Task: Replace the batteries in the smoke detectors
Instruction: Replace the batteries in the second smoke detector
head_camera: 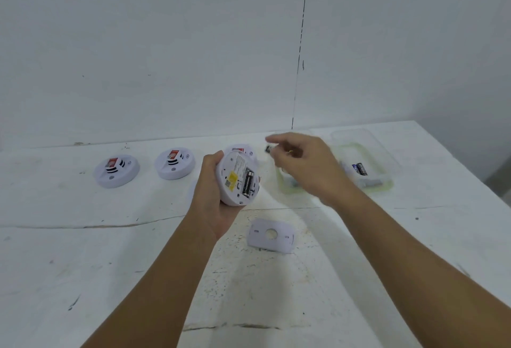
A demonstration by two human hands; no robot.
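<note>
**Open detector in left hand, battery pinched in right**

Held above the white counter point(83, 251): a round white smoke detector point(239, 180), tilted with its back toward the camera, gripped from the left side and below by the left hand point(214, 195), fingers curled round the rim. In its open compartment, one dark battery point(248, 183) seated lengthwise; beside it a yellow label point(231, 179) and a printed sticker.

Just up and to the right, raised over the counter: the right hand point(300, 165), blurred, fingers narrowed to a pinch on a small dark battery end point(268, 149) at the fingertips. Rest of that battery hidden or smeared by blur.

Directly below the held detector, flat on the counter: a white oval cover plate point(271, 235) with a round hole in the middle and two slots.

Behind the left hand, partly hidden by the held detector: another detector point(243, 150), only its top edge and a red tag showing. Further left along the back of the counter, two more detectors, the middle one point(174, 163) and the far-left one point(116, 171), each face-up with a red tag and dark vents, set apart from each other.

To the right, partly covered by the right hand and wrist: a clear plastic tray point(387, 166) with a greenish rim, holding loose batteries point(362, 169), dark and grey.

Behind everything, a plain white wall point(166, 43) with a dark vertical seam.
</note>
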